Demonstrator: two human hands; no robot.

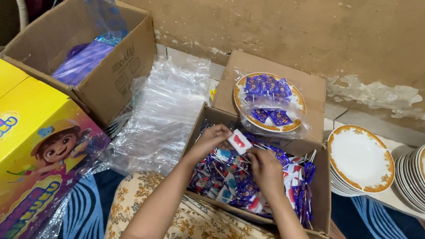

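The person's left hand [208, 142] reaches into an open brown cardboard box [321, 203] packed with small wrapped sweets on sticks in blue, red and white wrappers [232, 181]. Its grip is pinched together on a small white packet with a red mark [239, 141], held just above the heap at the box's far edge. The right hand [266, 170] lies palm-down on the sweets near the middle of the box, fingers curled into the pile; whether its grip is clamped on anything I cannot tell, as the fingertips are buried among the wrappers.

Just beyond this box stands a second, closed brown cardboard box [313, 91], and on its top rests a white plate with an orange-gold rim [242, 82] carrying blue-wrapped sweets under a clear plastic bag [277, 123]. To the right, on the tiled floor [353, 118] by the wall, sit two stacks of matching white plates with orange-gold rims [361, 158], side by side.

To the left of the sweets box lies a pile of clear plastic bags [162, 113]. Further left is a large open brown cardboard box holding purple packets [116, 70], and in the near left corner a bright yellow printed carton with a cartoon child figure [3, 148]. The person's lap is covered in cream floral fabric [209, 238].
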